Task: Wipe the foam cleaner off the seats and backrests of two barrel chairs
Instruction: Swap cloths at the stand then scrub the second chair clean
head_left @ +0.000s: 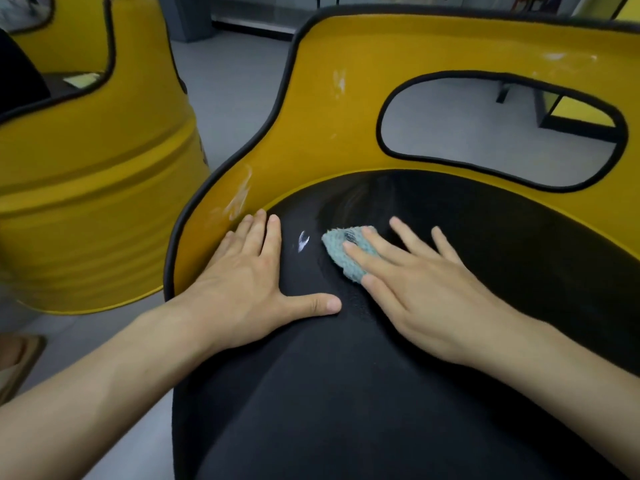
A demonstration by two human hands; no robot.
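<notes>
Furthest left stands a second yellow barrel chair [86, 174]. Next, the left hand [242, 285] lies flat, fingers straight, on the near chair's black seat [346, 393], beside the foam-smeared yellow backrest [346, 98] (a small white streak [303, 241] sits just right of the fingers). Right of centre, the right hand [426, 292] presses a teal cloth [341, 249] onto the seat with straight fingers.

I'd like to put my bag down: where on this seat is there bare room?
Bare: the near seat between the forearms, and its far right side beyond the right hand. Crowded: the middle, with left hand, foam smear and cloth.
</notes>
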